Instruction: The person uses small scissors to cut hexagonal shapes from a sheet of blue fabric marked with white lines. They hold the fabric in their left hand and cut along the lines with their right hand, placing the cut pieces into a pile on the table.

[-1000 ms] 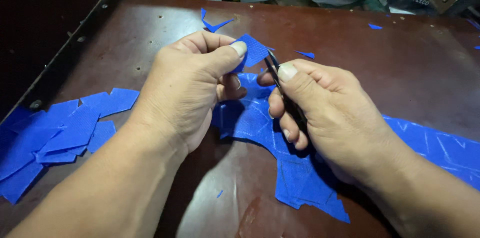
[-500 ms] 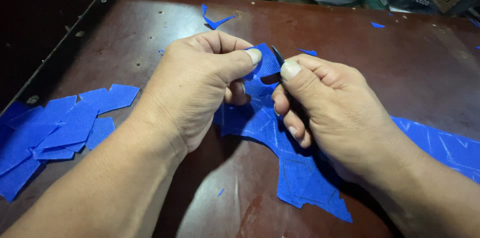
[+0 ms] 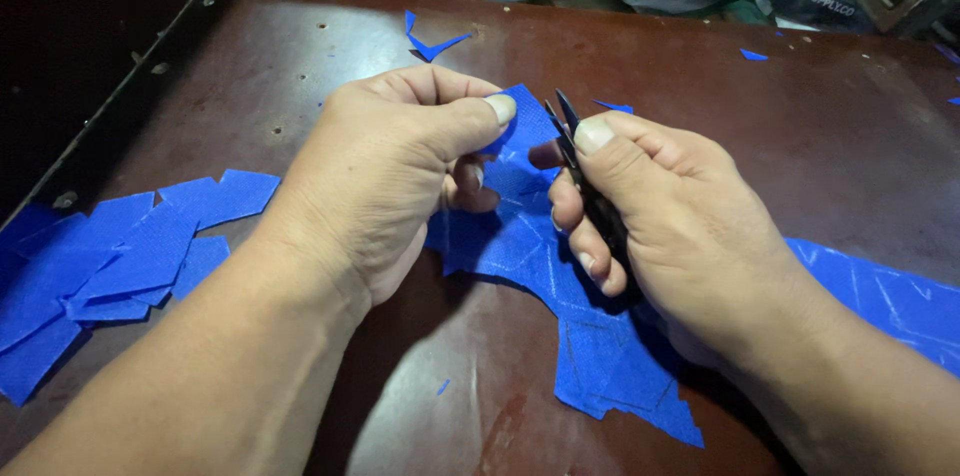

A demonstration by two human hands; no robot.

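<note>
Left hand (image 3: 400, 171) pinching the top edge of the blue fabric piece (image 3: 530, 236), thumb pressed down on the upper corner, other fingers curled under. Right hand (image 3: 670, 226) wrapped tight around small black snips (image 3: 575, 151), thumb on top, blades poking up and slightly parted right beside the fabric's raised corner. Fabric itself draped from that pinch down onto the dark red tabletop (image 3: 300, 66), lower end trailing toward the near edge.

Sketchy bits, honestly:

- Left thumb sitting really close to the blade tips. Could easily nick the thumb if the fabric slips or the pinch creeps toward the snips.
- Only one corner held, rest hanging loose. Probably going to twist or bunch, so any cut may wander off the faint pale lines marked on the fabric.
- Right hand covering most of the snips, so hard to judge how the blades line up with the cloth.
- Stack of cut blue patches (image 3: 110, 266) well left of the fabric, small blue scraps (image 3: 430, 41) beyond it. Sleeve or forearm could sweep the stack out of order.
- Another blue fabric strip (image 3: 890, 296) to the right of the fabric, partly under the right wrist, easy to drag along by accident.
</note>
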